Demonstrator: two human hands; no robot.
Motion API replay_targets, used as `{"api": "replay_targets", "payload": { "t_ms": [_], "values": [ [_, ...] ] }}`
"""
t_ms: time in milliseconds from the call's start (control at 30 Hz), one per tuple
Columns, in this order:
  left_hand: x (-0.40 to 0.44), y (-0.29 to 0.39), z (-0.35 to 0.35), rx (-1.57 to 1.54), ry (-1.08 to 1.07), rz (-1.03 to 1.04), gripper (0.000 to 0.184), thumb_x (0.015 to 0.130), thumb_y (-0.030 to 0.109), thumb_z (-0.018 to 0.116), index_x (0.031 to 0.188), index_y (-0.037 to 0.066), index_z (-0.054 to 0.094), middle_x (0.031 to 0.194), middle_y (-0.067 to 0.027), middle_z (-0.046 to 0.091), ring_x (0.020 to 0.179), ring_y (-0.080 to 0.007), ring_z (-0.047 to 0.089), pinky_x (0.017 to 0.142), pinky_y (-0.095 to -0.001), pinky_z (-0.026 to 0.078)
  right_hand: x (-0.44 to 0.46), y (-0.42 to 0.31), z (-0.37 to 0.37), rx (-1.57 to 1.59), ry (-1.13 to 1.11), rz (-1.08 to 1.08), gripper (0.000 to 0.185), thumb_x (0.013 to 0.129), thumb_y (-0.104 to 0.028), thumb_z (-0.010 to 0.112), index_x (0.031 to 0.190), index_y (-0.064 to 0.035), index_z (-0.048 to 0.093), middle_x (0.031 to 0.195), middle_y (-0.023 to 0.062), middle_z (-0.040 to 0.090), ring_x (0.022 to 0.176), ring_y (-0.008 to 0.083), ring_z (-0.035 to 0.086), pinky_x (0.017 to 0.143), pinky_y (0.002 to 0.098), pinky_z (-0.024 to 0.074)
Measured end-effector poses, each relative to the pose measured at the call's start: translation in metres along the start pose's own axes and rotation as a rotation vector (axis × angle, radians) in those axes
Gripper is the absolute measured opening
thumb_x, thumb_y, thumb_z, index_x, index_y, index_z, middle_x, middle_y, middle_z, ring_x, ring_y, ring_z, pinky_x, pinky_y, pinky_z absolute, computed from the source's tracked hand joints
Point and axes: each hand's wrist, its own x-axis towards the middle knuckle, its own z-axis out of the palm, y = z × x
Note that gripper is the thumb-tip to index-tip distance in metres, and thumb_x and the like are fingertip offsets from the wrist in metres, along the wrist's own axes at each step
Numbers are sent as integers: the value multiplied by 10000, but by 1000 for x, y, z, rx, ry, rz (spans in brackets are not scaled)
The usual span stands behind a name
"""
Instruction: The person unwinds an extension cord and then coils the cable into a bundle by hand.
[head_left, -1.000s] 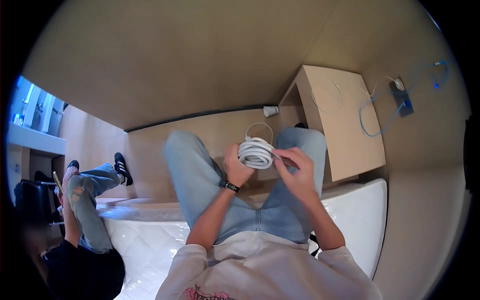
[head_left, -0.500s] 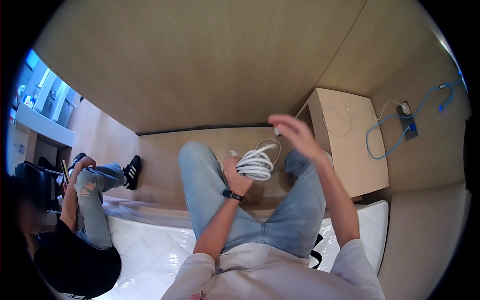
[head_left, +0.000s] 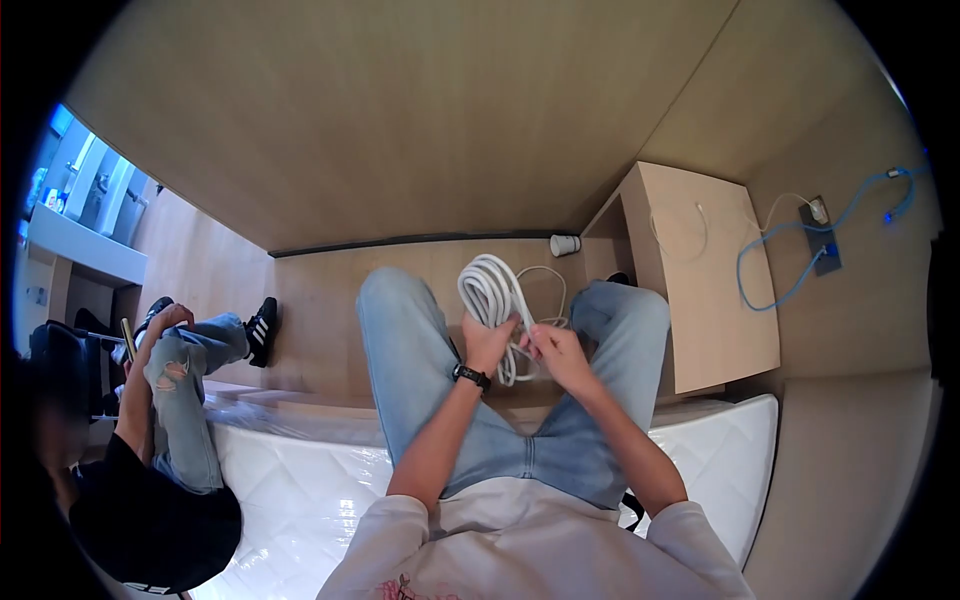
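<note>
A thick white cable [head_left: 487, 284] is gathered in a coil of several loops between my knees. My left hand [head_left: 488, 341] is wrapped round the lower part of the coil, with a black wristband at its wrist. Close beside it, my right hand [head_left: 556, 352] pinches a strand of the same cable at the coil's right side. Some loops hang below and behind my hands, and a thinner white length [head_left: 548, 269] arcs out toward the floor. The cable's ends are hard to make out.
A white cup-like item [head_left: 565, 245] stands by the wooden cabinet [head_left: 715, 290]. Blue cable [head_left: 742, 280] and a white cord run from a wall socket [head_left: 822, 250]. I sit on a plastic-wrapped mattress [head_left: 300, 470]. Another person [head_left: 150, 500] sits at left. A wooden panel rises ahead.
My right hand has come down from the right to the coil and now pinches a strand. The coil has turned more upright in my left hand.
</note>
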Motion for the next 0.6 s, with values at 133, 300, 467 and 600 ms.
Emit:
{"api": "replay_targets", "payload": {
  "t_ms": [133,300,467,600],
  "values": [
    [-6,-1,1,-166,-14,-247,225,741,5,707,924,16,576,817,-41,615,717,-131,595,608,-282,473,-6,-7,11,-90,-21,-59,218,938,-162,511,910,7,646,706,100,585,671,157,570,627,287,441],
    [-4,-3,2,-455,-95,-446,166,830,83,657,957,16,574,837,-47,607,717,-135,603,606,-278,489,-12,-6,14,-346,150,-315,218,913,-110,530,1086,-11,616,795,165,580,740,313,577,664,353,457],
    [-5,-8,0,-465,-99,-449,196,865,163,636,981,17,575,856,-54,608,749,-144,607,637,-283,503,-8,-5,16,-393,150,-324,336,917,-101,522,1245,-41,561,767,161,522,684,293,534,674,345,453],
    [-1,-30,-3,-558,-249,-545,230,895,268,602,970,53,575,871,-45,607,773,-144,606,691,-287,512,-8,-7,16,-337,145,-318,327,913,-97,531,1232,-37,569,779,175,545,685,310,548,676,343,462]
  ]
}}
